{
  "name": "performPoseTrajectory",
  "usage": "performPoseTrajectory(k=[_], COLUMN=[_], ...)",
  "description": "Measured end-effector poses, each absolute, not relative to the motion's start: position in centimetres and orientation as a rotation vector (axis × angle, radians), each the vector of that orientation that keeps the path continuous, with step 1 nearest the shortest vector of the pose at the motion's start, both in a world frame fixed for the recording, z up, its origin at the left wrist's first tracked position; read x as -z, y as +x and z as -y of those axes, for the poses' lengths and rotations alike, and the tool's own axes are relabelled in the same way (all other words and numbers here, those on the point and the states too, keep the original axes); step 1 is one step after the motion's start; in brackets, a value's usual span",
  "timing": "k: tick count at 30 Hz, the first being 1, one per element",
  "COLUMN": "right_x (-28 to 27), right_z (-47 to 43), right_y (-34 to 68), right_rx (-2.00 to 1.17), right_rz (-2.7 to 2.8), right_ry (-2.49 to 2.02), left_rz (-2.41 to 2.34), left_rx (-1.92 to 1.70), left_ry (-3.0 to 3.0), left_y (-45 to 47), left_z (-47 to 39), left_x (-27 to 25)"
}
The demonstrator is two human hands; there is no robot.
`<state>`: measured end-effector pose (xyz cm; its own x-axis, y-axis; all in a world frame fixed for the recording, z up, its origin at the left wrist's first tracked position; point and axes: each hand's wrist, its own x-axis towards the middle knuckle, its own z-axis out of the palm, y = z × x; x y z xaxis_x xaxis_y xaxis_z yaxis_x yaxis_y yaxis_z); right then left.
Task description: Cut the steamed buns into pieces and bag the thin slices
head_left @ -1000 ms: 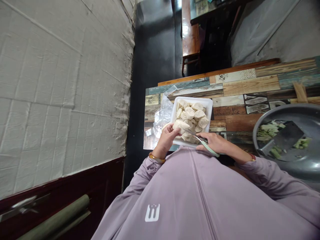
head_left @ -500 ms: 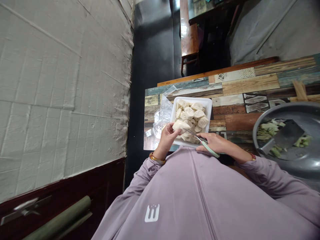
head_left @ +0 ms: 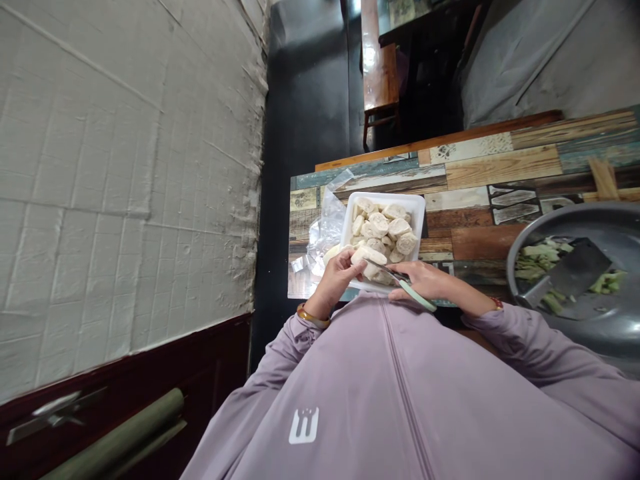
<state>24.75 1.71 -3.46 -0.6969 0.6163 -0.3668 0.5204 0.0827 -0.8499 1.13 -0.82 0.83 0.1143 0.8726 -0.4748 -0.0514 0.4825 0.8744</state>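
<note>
My left hand (head_left: 336, 275) pinches a pale, oblong piece of food (head_left: 369, 256) over the near part of a white tray (head_left: 421, 212). My right hand (head_left: 426, 280) grips a pair of scissors with light green handles (head_left: 419, 297). Their blades point left and lie against the near edge of the held piece; whether they are closed I cannot tell. Thick off-white slices (head_left: 379, 224) with rough cut faces fill the tray, their kind unclear. Another pale piece (head_left: 330, 253) shows beside the left fingers at the tray's left edge.
A crumpled clear plastic bag (head_left: 327, 223) lies left of the tray on the wood-patterned table (head_left: 480, 240). To the right stands a large metal basin (head_left: 520, 250) with chopped greens and a cleaver (head_left: 575, 270). Thin sticks (head_left: 604, 179) lie behind it. A wooden bench (head_left: 381, 87) stands beyond.
The held piece has turned flatter and shifted slightly right. My left hand has moved a little right with it, and the scissors have shifted slightly left along the piece.
</note>
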Motion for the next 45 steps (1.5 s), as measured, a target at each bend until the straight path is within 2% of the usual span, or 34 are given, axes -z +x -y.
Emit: performPoseTrajectory(k=[13, 22, 29, 36, 45], right_x=[3.1, 2.4, 2.8, 2.9, 4.3], right_z=[0.3, -0.1, -0.3, -0.9, -0.1], right_y=[24.9, 24.8, 24.5, 23.4, 23.9], right_rx=[-1.535, -1.707, -1.769, -1.751, -1.754], right_rz=[2.225, 2.251, 2.219, 2.251, 2.102], right_ry=[-1.288, -1.403, -1.330, -1.289, -1.272], left_rz=[-1.282, -1.336, -1.318, -1.310, -1.370], left_rx=[-0.815, -0.831, -0.769, -0.649, -0.732], left_ry=[0.836, 0.862, 0.883, 0.927, 0.855], left_y=[0.7, 0.8, 0.8, 1.2, 1.1], left_z=[0.7, 0.7, 0.9, 0.9, 1.1], left_x=[0.0, -0.2, -0.4, -0.6, 0.3])
